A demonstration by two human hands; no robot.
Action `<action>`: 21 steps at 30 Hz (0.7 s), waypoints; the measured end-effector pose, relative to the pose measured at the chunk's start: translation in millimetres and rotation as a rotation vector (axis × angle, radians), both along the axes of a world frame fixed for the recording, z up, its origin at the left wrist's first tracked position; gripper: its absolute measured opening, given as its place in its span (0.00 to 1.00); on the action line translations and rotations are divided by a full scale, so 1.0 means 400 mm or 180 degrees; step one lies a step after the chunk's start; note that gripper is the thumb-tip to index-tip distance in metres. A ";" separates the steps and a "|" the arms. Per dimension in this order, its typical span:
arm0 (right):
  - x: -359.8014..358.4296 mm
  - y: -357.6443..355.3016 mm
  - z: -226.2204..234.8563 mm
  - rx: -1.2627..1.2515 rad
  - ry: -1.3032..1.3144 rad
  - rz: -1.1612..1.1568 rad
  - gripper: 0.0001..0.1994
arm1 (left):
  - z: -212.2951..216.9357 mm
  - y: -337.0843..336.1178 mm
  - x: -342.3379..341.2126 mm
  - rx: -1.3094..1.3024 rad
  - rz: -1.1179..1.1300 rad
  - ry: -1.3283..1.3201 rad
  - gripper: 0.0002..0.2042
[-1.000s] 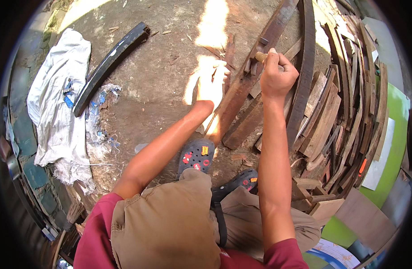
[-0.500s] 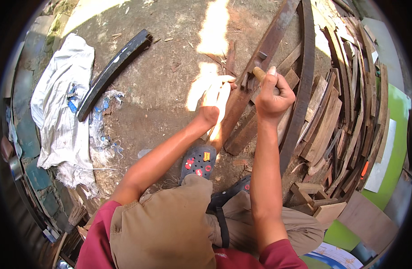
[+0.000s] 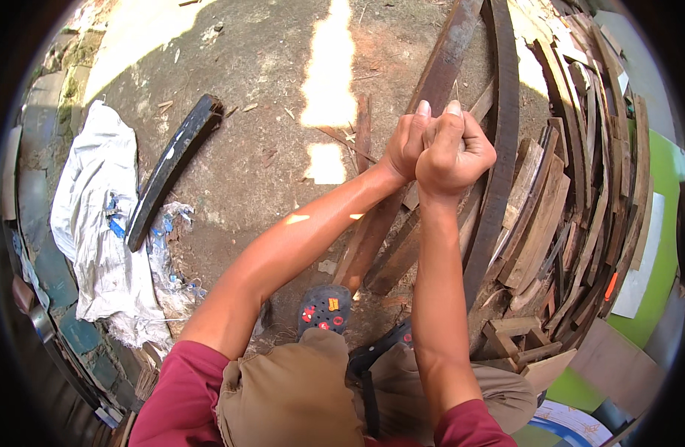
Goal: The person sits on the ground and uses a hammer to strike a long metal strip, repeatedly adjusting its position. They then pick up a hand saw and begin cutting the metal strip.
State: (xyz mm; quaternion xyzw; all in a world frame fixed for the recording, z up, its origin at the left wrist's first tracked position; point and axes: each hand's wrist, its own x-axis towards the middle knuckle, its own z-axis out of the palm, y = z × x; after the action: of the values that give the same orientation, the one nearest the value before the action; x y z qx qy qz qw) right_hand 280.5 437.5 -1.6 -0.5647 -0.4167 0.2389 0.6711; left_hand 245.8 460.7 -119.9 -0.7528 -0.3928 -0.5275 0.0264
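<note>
clenched, the left hand (image 3: 406,141) sits close against the right hand (image 3: 455,155), which is balled up too; between them they hide nearly everything, so i cannot tell what they grip. both are over a long dark beam (image 3: 448,56), which slants from the near middle away to the far right. nearest are a maroon sleeve (image 3: 182,384) and brown trousers (image 3: 290,391), then a dark clog (image 3: 326,307) with colourful charms, just beside the beam's near end. at near right lie short offcuts (image 3: 525,346). farther out on the left, a black curved bar (image 3: 175,171) slants away, its near end just beside a rumpled white sack (image 3: 96,216). right of the beam come a short plank (image 3: 398,253), a curved dark timber (image 3: 508,97) and a heap of weathered boards (image 3: 551,194), with a green panel (image 3: 664,165) at the far side of them. left of the beam, a thin reddish strip (image 3: 364,127) lies on the brown floor (image 3: 260,82); farthest, a bright sunlit patch (image 3: 331,59) stretches across it.
</note>
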 end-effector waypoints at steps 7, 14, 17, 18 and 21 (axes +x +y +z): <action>0.029 -0.004 0.023 -0.0207 0.0036 0.0389 0.21 | 0.027 0.034 -0.008 -0.0900 -0.1402 -0.1070 0.12; -0.018 -0.045 0.032 -0.0231 -0.0870 -0.0618 0.23 | 0.110 -0.018 -0.040 -0.2814 -0.1613 -0.1873 0.26; -0.017 -0.115 0.008 -0.0510 -0.0862 -0.0700 0.34 | 0.134 -0.130 -0.107 -0.2890 -0.1003 -0.2378 0.11; -0.013 -0.157 -0.003 -0.0478 -0.0966 -0.0626 0.37 | 0.152 -0.185 -0.142 -0.3046 -0.0837 -0.2481 0.10; -0.074 -0.300 -0.024 0.0087 -0.1409 -0.0640 0.33 | 0.098 -0.358 -0.319 -0.2963 -0.0712 -0.2267 0.09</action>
State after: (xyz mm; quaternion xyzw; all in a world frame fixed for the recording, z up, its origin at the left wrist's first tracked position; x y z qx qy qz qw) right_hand 250.8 317.5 -11.4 -0.6328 -0.4986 0.0356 0.5914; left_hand 118.1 317.7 -80.6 -0.4988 -0.4857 -0.5195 -0.4954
